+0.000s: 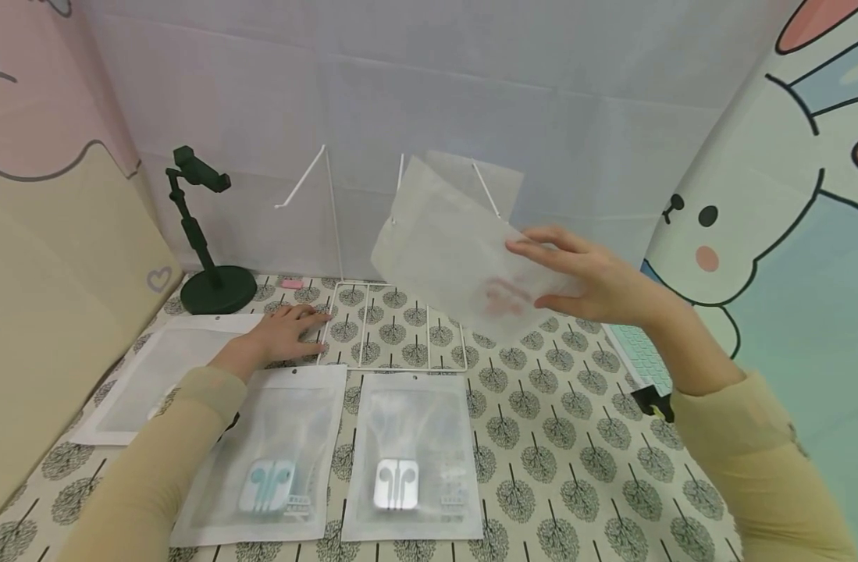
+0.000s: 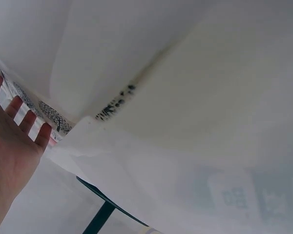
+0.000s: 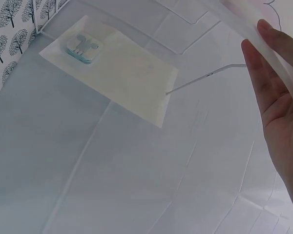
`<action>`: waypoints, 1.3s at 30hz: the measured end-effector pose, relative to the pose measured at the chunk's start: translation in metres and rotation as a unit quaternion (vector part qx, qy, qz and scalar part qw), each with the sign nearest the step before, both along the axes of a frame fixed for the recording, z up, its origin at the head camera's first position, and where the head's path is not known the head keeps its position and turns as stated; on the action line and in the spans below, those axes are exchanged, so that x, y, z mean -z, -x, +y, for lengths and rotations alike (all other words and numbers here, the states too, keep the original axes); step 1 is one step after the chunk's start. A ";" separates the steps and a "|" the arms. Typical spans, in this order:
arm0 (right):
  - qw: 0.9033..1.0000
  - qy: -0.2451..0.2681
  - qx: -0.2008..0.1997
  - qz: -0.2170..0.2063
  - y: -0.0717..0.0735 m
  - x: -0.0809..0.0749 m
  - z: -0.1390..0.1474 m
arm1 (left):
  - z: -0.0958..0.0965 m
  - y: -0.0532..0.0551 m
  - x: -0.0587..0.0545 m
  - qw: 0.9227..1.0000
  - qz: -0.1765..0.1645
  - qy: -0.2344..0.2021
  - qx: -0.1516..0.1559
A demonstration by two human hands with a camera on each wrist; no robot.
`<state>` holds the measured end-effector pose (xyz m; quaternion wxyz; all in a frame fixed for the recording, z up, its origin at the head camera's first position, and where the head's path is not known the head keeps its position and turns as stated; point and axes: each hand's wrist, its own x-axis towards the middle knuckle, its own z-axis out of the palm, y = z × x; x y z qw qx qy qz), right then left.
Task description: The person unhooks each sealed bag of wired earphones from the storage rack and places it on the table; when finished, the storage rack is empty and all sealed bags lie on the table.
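My right hand [image 1: 590, 277] pinches the edge of a translucent zip bag [image 1: 457, 242] with a blurry pink item inside, raised in front of the wire prongs of a white display rack [image 1: 447, 370]. In the right wrist view, the thumb and fingers [image 3: 263, 73] press the bag's edge between them. Another zip bag [image 3: 132, 73], with a boxed set of earphones [image 3: 84, 48], hangs on a prong [image 3: 205, 75]. My left hand [image 1: 281, 334] lies with spread fingers at the left side of the rack's base.
Zip bags lie on the tree-print tablecloth [image 1: 520, 499]: a left one [image 1: 133, 398], a middle one [image 1: 302, 421] and a right one [image 1: 414, 414], with earphones showing. A dark green phone stand [image 1: 218, 289] is at back left. A pale green keyboard [image 1: 639, 355] lies at the right.
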<state>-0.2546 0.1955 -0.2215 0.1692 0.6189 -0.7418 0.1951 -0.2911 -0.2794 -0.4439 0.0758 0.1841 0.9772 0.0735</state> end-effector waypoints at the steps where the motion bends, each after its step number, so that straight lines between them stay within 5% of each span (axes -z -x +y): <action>1: 1.000 0.001 0.000 0.000 -0.001 0.000 0.001 | 0.000 0.000 -0.001 1.000 0.001 -0.001 0.001; 10: 1.000 0.013 -0.005 0.001 -0.007 -0.003 0.004 | 0.004 -0.006 -0.009 1.000 0.002 -0.008 -0.003; 28: 0.999 0.045 0.014 0.015 -0.016 0.004 0.036 | 0.005 -0.005 -0.009 1.000 0.008 -0.007 0.002; 39: 0.990 0.097 0.081 0.064 -0.034 0.012 0.067 | 0.003 -0.006 -0.008 1.000 0.006 -0.004 0.003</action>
